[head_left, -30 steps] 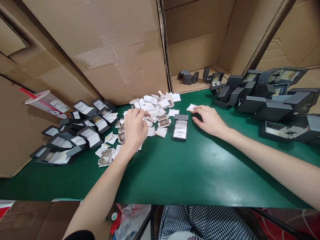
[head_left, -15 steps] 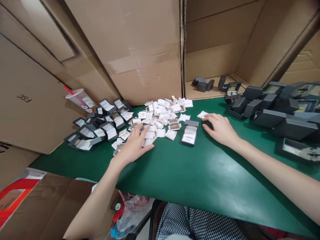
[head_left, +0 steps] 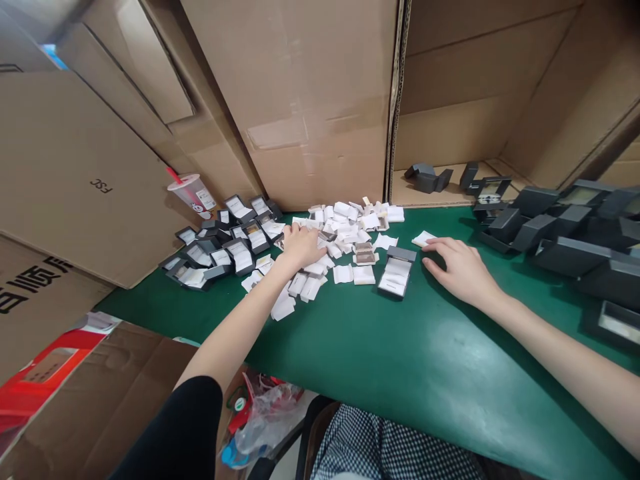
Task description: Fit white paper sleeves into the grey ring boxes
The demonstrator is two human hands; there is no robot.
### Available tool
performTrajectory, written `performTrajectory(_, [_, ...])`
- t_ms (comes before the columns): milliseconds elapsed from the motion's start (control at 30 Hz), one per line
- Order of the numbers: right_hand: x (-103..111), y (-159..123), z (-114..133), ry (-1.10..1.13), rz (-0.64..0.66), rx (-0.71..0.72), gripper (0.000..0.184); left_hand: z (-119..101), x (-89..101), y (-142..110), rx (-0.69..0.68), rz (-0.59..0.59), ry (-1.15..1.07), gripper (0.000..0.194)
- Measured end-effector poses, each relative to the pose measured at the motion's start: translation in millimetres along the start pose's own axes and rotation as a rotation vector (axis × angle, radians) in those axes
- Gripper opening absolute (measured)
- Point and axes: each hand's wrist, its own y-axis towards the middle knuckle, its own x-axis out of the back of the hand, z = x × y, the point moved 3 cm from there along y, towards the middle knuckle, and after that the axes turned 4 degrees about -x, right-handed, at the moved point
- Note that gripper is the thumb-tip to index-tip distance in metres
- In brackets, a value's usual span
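1. Head view: left hand (head_left: 303,245) among white paper inserts (head_left: 347,230) towards the desk's (head_left: 375,347) far edge; grip, can't tell!
2. Right hand (head_left: 463,272) touches a white piece (head_left: 421,238), grip open.
3. Between them, an open dark case (head_left: 397,272), print unreadable.
4. Carton (head_left: 93,163) past the desk's left edge: "FSC"!

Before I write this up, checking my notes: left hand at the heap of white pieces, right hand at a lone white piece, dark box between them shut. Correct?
One error: the dark box is open, not shut, as the head view shows. The left hand is at the heap of white pieces, the right hand at a lone white piece.
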Motion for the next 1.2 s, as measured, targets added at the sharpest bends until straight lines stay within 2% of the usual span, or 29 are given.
performTrajectory(100, [0,0,0,0.007,0.001,0.005,0.032,4,-0.6,15,0.031,0.046,-0.001,0.054])
performTrajectory(233, [-1,0,0,0.01,-0.007,0.016,0.03,7,-2.4,20,0.018,0.035,0.009,0.056])
performTrajectory(433, [0,0,1,0.004,-0.022,0.036,0.028,7,-2.7,18,-0.127,-0.028,-0.004,0.039])
performTrajectory(567, [0,-1,2,-0.006,-0.01,0.032,0.027,11,3.5,23,-0.166,-0.056,-0.057,0.031])
performTrajectory(867, [1,0,3,0.0,-0.015,0.035,0.025,11,22.1,26,-0.224,-0.162,-0.296,0.02])
performTrajectory(1000, [1,1,4,0.021,-0.024,0.038,0.023,6,44.3,21,-0.273,-0.262,-0.614,0.024])
performTrajectory(1033, [2,1,5,0.024,-0.029,0.035,0.023,2,48.5,20,-0.3,-0.235,-0.716,0.027])
performTrajectory(1100, [4,0,6,0.038,-0.053,0.037,0.022,-9,52.5,16,-0.388,-0.088,-0.849,0.032])
performTrajectory(1200, [13,-2,11,0.117,-0.139,0.095,0.019,-30,49.5,8,-0.541,0.143,-0.901,0.031])
